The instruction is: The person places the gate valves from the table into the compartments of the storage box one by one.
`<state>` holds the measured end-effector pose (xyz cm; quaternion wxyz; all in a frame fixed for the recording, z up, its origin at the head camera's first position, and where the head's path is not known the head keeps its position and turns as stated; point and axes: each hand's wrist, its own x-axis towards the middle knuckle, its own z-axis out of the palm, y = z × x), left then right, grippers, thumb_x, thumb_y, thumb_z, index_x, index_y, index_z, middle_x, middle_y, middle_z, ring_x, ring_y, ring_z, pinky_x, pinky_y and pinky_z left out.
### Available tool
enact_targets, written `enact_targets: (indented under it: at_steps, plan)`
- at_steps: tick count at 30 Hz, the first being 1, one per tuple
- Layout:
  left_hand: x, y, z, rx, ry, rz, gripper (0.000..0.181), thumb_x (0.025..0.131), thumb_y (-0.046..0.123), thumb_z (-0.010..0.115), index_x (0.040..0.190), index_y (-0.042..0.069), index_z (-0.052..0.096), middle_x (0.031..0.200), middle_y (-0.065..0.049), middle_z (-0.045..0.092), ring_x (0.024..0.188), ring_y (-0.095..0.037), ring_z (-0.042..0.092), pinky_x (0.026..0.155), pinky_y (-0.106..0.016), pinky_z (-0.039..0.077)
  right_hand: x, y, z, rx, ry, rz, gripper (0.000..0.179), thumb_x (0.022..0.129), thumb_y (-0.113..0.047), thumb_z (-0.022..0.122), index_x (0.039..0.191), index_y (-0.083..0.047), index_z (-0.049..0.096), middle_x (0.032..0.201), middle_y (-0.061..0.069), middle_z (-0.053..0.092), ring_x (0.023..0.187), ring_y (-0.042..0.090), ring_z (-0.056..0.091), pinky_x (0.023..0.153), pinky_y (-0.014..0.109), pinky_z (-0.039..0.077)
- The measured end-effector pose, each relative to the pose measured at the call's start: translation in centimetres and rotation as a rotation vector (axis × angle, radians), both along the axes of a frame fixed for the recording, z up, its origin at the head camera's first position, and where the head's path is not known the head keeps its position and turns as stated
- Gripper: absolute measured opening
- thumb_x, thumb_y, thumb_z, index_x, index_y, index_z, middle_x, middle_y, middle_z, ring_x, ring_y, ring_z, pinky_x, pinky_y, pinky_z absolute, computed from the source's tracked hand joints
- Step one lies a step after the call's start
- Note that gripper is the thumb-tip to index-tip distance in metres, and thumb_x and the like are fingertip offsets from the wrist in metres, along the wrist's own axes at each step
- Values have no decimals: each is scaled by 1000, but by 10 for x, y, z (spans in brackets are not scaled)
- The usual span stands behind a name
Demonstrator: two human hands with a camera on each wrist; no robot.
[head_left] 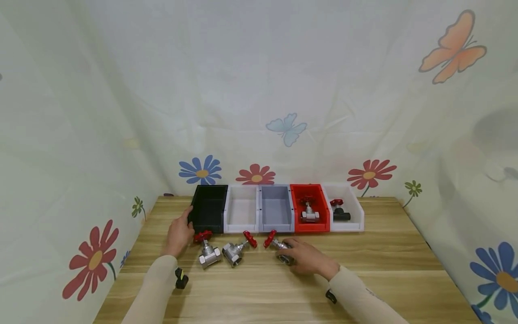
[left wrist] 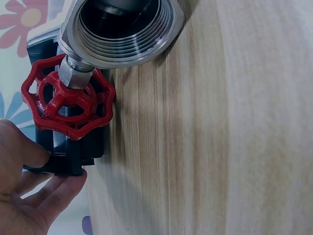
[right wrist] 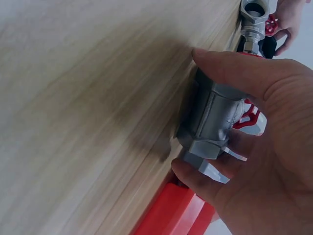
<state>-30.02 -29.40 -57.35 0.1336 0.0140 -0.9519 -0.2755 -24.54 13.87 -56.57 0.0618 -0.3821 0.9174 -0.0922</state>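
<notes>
The right hand (head_left: 306, 257) is curled round a valve (right wrist: 208, 120), thumb opposing fingers, presumably for a secure hold; contact with the counter (head_left: 259, 297) is unclear. At the valve's 10 o'clock, the black bin (head_left: 208, 211) has its wall pinched by the left hand (head_left: 179, 233), probably as steadying. Loose valves (head_left: 209, 257) (head_left: 232, 255) lie toward 9 o'clock. Red bin (head_left: 311, 228), past 1 o'clock: steel valve (head_left: 310, 216). End bin (head_left: 358, 211), 2 o'clock: dark valve (head_left: 341, 216).
</notes>
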Motion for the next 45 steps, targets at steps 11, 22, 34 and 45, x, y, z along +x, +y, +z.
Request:
enact_targets:
  at_steps: [11, 22, 34, 45]
  plan:
    - [0, 1, 2, -6, 20, -2, 57, 90, 0, 55, 146, 6, 44, 106, -33, 67, 72, -32, 60, 75, -54, 50, -6, -2, 0, -18, -51, -5, 53, 81, -11, 77, 128, -31, 64, 136, 12, 52, 119, 26, 54, 100, 47, 48]
    - [0, 0, 1, 8, 10, 5, 58, 89, 0, 56, 146, 7, 44, 103, -32, 68, 65, -28, 54, 70, -49, 48, -9, -1, 3, -20, -37, 46, 45, 80, -17, 80, 122, -29, 68, 128, 11, 57, 111, 22, 56, 97, 42, 50]
    - [-2, -1, -4, -11, 12, 4, 59, 90, 1, 55, 147, 8, 43, 96, -31, 69, 72, -34, 63, 75, -54, 51, -9, -2, 2, 10, -43, 32, 47, 77, -22, 83, 119, -36, 69, 120, 5, 57, 101, 13, 52, 90, 34, 50]
    - [-3, -1, -4, -2, -9, 9, 58, 91, 1, 53, 148, 8, 42, 101, -31, 68, 70, -31, 61, 74, -53, 51, -3, 1, 8, -10, -50, 23, 48, 75, -22, 84, 119, -35, 70, 119, 5, 57, 102, 13, 51, 90, 33, 50]
